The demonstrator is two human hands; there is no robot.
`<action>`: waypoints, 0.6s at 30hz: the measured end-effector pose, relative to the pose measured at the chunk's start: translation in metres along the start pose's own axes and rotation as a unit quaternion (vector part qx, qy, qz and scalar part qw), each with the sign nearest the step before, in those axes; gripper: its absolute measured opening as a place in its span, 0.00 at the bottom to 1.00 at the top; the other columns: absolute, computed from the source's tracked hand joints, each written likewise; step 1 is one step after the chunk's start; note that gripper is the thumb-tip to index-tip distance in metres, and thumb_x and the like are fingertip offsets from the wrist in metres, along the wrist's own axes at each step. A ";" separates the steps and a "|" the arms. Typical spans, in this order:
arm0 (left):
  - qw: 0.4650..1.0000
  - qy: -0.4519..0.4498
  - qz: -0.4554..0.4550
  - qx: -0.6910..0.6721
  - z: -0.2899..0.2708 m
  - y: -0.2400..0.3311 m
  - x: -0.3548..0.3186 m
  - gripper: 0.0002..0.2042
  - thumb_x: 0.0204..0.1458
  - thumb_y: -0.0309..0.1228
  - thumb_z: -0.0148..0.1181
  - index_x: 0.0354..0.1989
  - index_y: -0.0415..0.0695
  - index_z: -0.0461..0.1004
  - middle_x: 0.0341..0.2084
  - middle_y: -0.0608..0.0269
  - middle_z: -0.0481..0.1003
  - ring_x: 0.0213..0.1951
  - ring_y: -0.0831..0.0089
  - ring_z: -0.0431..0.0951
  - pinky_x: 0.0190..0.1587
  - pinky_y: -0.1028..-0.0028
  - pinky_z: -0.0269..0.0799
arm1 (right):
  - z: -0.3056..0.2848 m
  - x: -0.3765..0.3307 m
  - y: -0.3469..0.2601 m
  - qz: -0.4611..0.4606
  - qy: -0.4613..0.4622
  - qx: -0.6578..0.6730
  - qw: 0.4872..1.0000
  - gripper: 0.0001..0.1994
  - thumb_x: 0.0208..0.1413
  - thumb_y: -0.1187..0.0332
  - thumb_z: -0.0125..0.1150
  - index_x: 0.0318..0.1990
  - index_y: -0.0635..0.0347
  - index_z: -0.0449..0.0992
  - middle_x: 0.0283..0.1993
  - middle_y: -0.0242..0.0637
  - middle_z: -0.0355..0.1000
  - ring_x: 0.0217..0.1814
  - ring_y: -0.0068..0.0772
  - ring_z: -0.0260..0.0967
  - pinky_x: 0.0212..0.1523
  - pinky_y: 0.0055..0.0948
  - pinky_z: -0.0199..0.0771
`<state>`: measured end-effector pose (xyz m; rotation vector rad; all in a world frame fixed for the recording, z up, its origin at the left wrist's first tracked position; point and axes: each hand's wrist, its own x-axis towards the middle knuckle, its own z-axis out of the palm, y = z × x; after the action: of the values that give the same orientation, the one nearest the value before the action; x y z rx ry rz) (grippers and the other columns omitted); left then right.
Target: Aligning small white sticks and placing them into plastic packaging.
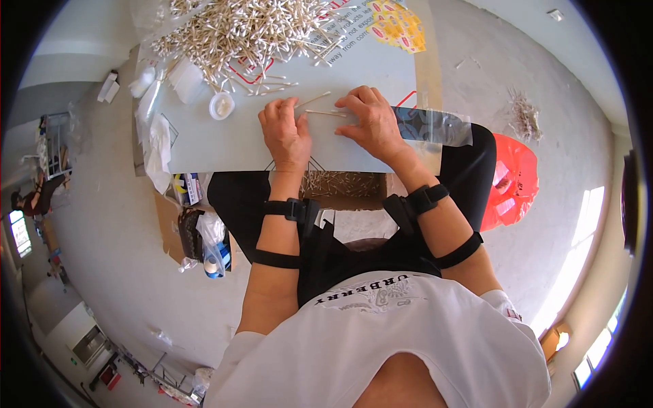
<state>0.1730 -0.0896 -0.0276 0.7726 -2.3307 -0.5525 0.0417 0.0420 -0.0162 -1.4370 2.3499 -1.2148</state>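
My left hand (286,132) is over the grey board (238,146) with its fingers curled down. One cotton swab (314,99) slants out to the right from beside its fingertips; its near end is hidden there. Between my hands lies another cotton swab (325,113), its right end reaching into the gap between the thumb and forefinger of my right hand (373,124). Those two fingers stand apart. A big heap of cotton swabs (238,34) spreads beyond my hands, with a few loose ones at its near edge. A small round white tub (222,106) is left of my left hand.
Yellow-and-white packets (398,27) lie at the board's far right. Clear plastic film (435,127) overhangs the right edge. Below the near edge, between my legs, is a cardboard box (343,189) holding swabs. A red plastic bag (513,180) rests on the floor at right.
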 end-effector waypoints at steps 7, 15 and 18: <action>1.000 -0.025 -0.005 0.015 0.007 -0.016 0.014 0.17 0.38 0.18 0.66 0.39 0.46 0.74 0.35 0.61 0.69 0.42 0.57 0.69 0.45 0.62 0.68 | -0.004 -0.016 0.006 0.034 0.038 0.045 0.998 0.17 0.36 0.74 0.69 0.39 0.57 0.76 0.43 0.39 0.69 0.48 0.47 0.66 0.47 0.40 0.71; 0.997 -0.020 0.030 -0.066 0.006 -0.009 0.008 0.12 0.36 0.20 0.67 0.31 0.49 0.77 0.34 0.65 0.69 0.41 0.60 0.68 0.42 0.62 0.66 | -0.006 -0.004 0.018 0.038 0.020 -0.007 0.999 0.05 0.45 0.76 0.62 0.31 0.60 0.75 0.35 0.39 0.69 0.41 0.45 0.69 0.41 0.36 0.70; 0.998 -0.022 0.042 -0.039 0.008 -0.011 0.003 0.10 0.37 0.22 0.68 0.28 0.50 0.78 0.34 0.67 0.69 0.41 0.62 0.68 0.43 0.62 0.64 | -0.008 -0.001 0.022 0.029 0.004 -0.014 0.999 0.03 0.45 0.76 0.62 0.29 0.59 0.75 0.35 0.39 0.69 0.41 0.45 0.69 0.41 0.38 0.71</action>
<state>0.1697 -0.0978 -0.0382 0.6292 -2.3556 -0.6239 0.0231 0.0525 -0.0267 -1.3648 2.4046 -1.1800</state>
